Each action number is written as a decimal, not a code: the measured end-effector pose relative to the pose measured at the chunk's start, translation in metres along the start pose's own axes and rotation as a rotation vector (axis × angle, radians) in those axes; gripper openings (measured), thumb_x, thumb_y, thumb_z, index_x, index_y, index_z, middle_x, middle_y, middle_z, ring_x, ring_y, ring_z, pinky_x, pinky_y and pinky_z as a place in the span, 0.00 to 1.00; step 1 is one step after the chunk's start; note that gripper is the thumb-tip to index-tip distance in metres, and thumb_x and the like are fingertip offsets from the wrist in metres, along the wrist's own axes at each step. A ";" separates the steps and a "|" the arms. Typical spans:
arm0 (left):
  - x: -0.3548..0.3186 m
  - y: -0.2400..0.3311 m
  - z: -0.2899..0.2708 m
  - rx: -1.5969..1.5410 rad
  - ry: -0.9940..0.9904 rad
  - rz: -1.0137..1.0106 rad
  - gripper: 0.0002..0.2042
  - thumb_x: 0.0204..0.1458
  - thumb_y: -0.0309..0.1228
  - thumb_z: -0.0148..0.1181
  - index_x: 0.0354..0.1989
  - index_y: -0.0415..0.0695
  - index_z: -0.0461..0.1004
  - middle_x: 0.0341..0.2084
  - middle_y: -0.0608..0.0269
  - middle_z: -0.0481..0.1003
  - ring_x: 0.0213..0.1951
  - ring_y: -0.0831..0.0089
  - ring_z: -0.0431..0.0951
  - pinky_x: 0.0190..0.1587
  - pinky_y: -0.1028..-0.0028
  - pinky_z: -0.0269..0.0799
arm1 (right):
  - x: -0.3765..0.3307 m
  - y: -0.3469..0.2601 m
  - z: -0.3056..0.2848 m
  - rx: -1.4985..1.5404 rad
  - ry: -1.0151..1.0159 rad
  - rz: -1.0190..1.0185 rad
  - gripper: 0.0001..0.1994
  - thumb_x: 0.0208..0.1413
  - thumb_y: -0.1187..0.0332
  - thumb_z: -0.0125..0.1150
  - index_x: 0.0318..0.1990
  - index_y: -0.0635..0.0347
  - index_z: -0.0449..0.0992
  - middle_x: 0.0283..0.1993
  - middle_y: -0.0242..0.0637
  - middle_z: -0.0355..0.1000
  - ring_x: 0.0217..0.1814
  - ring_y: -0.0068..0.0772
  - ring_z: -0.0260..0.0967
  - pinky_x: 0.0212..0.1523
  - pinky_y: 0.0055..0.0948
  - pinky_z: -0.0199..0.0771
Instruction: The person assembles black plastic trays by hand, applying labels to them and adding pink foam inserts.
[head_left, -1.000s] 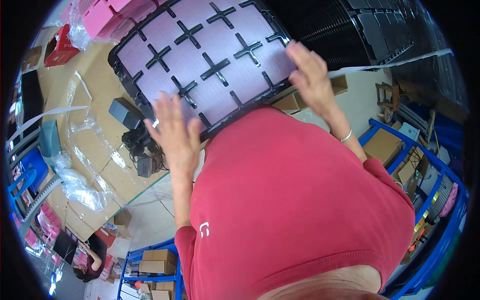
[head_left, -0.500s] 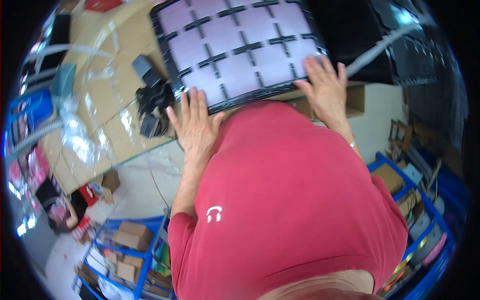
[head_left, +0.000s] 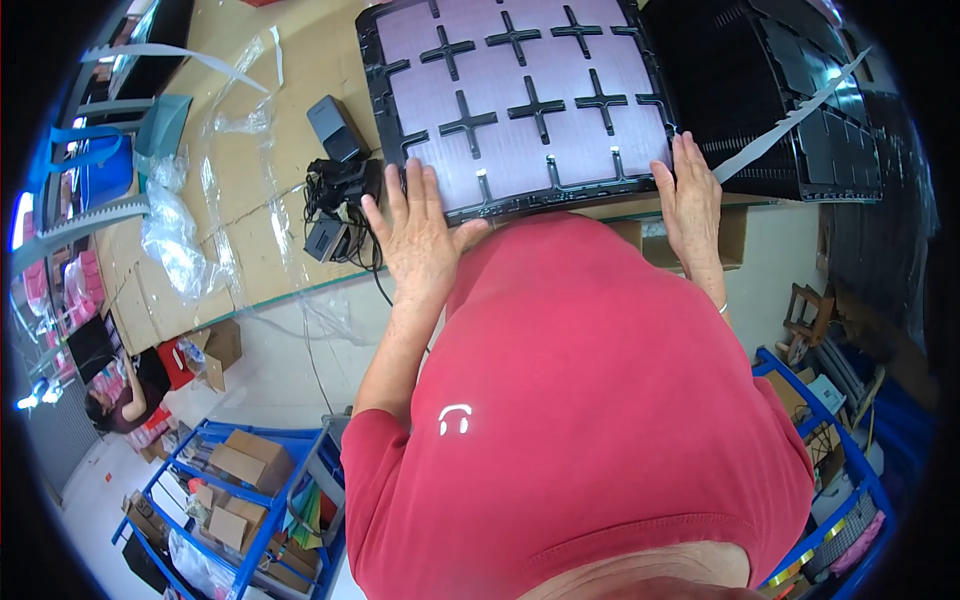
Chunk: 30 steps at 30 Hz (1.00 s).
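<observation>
The black-framed tray [head_left: 500, 78] lies on the table [head_left: 300, 60] at the person's twelve o'clock, squarer to the body than a second ago. The left hand [head_left: 418, 240] rests at its seven o'clock corner, fingers spread; the right hand [head_left: 692, 205] is at four o'clock, fingers nearer together than half a second earlier. Neither looks clamped. A dark boxy device [head_left: 340, 130] sits at nine o'clock.

The black tray [head_left: 590, 190] is cut off — above.

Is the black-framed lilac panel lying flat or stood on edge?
Flat: the panel lies broad face up, left hand and right hand at its near corners.
</observation>
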<state>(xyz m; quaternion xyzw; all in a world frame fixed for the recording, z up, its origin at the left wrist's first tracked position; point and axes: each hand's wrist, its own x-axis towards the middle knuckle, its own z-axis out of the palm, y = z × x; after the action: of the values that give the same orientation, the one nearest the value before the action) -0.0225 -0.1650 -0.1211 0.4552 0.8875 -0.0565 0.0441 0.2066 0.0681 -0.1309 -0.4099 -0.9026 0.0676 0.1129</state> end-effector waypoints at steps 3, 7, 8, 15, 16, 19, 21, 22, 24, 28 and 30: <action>-0.004 -0.004 0.003 -0.099 0.072 0.023 0.48 0.48 0.66 0.50 0.67 0.37 0.53 0.70 0.52 0.47 0.72 0.53 0.40 0.69 0.47 0.28 | 0.001 -0.004 -0.008 0.152 0.004 0.117 0.29 0.66 0.51 0.45 0.62 0.70 0.63 0.66 0.55 0.60 0.68 0.51 0.57 0.65 0.43 0.57; -0.005 -0.018 0.002 -0.495 -0.001 -0.081 0.43 0.55 0.56 0.53 0.70 0.38 0.45 0.70 0.43 0.41 0.72 0.49 0.38 0.69 0.50 0.32 | -0.001 0.011 -0.001 0.433 -0.069 0.405 0.34 0.62 0.45 0.46 0.62 0.69 0.64 0.56 0.57 0.69 0.54 0.53 0.71 0.58 0.38 0.65; -0.003 -0.022 0.002 -0.613 0.017 -0.153 0.42 0.57 0.53 0.52 0.70 0.37 0.44 0.70 0.42 0.42 0.72 0.50 0.38 0.70 0.52 0.32 | 0.006 0.004 -0.014 0.503 -0.158 0.503 0.31 0.62 0.47 0.48 0.60 0.67 0.67 0.53 0.54 0.72 0.51 0.47 0.73 0.55 0.35 0.67; 0.007 -0.032 -0.008 -1.209 -0.033 -0.300 0.40 0.62 0.57 0.39 0.70 0.36 0.42 0.69 0.42 0.47 0.70 0.54 0.49 0.68 0.66 0.47 | 0.017 0.013 -0.017 0.942 -0.053 0.566 0.24 0.63 0.53 0.51 0.55 0.66 0.72 0.48 0.43 0.75 0.52 0.32 0.71 0.55 0.28 0.66; 0.008 -0.030 -0.012 -1.222 -0.037 -0.309 0.40 0.62 0.58 0.38 0.70 0.35 0.43 0.69 0.42 0.48 0.70 0.54 0.49 0.68 0.66 0.46 | 0.020 0.012 -0.013 0.960 0.017 0.606 0.24 0.65 0.53 0.50 0.54 0.67 0.73 0.49 0.40 0.75 0.55 0.28 0.68 0.58 0.28 0.63; 0.009 -0.036 0.005 -1.254 -0.013 -0.298 0.40 0.62 0.58 0.37 0.70 0.36 0.43 0.69 0.43 0.49 0.70 0.55 0.50 0.68 0.67 0.45 | 0.026 0.036 0.009 0.670 -0.004 0.432 0.27 0.64 0.49 0.46 0.50 0.68 0.75 0.48 0.52 0.75 0.52 0.48 0.71 0.56 0.35 0.66; 0.009 -0.039 0.006 -1.303 -0.002 -0.317 0.38 0.63 0.56 0.38 0.70 0.37 0.43 0.69 0.43 0.49 0.70 0.58 0.50 0.69 0.68 0.44 | 0.029 0.029 0.024 0.708 -0.086 0.433 0.29 0.65 0.48 0.41 0.47 0.70 0.75 0.45 0.55 0.75 0.49 0.51 0.72 0.53 0.36 0.67; 0.009 -0.041 0.005 -1.336 -0.003 -0.328 0.38 0.63 0.55 0.39 0.71 0.37 0.43 0.68 0.43 0.50 0.70 0.60 0.49 0.69 0.68 0.44 | 0.031 0.024 0.020 0.714 -0.077 0.432 0.29 0.65 0.48 0.41 0.47 0.70 0.75 0.45 0.55 0.75 0.49 0.51 0.72 0.53 0.36 0.67; 0.014 -0.050 0.011 -1.425 -0.002 -0.321 0.38 0.63 0.55 0.40 0.71 0.37 0.42 0.68 0.42 0.50 0.70 0.61 0.49 0.69 0.68 0.43 | 0.035 0.017 0.001 0.717 -0.117 0.505 0.29 0.65 0.48 0.42 0.43 0.70 0.76 0.40 0.54 0.76 0.44 0.49 0.73 0.49 0.37 0.69; 0.016 -0.050 -0.022 -1.649 -0.090 -0.378 0.38 0.63 0.54 0.41 0.71 0.37 0.42 0.68 0.41 0.48 0.70 0.63 0.49 0.69 0.68 0.43 | 0.036 0.016 -0.032 0.808 0.008 0.538 0.28 0.65 0.48 0.45 0.30 0.69 0.76 0.22 0.35 0.70 0.25 0.27 0.65 0.31 0.30 0.67; 0.018 -0.054 -0.018 -1.658 -0.110 -0.392 0.36 0.64 0.49 0.44 0.71 0.37 0.42 0.69 0.45 0.50 0.68 0.63 0.53 0.68 0.69 0.46 | 0.035 0.022 -0.030 0.969 0.070 0.570 0.24 0.64 0.51 0.48 0.31 0.65 0.77 0.21 0.29 0.71 0.25 0.23 0.66 0.29 0.27 0.67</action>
<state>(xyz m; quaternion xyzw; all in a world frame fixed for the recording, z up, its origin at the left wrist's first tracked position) -0.0777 -0.1790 -0.1024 0.1106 0.7011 0.5827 0.3957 0.2084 0.1097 -0.1020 -0.5410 -0.6175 0.4885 0.2956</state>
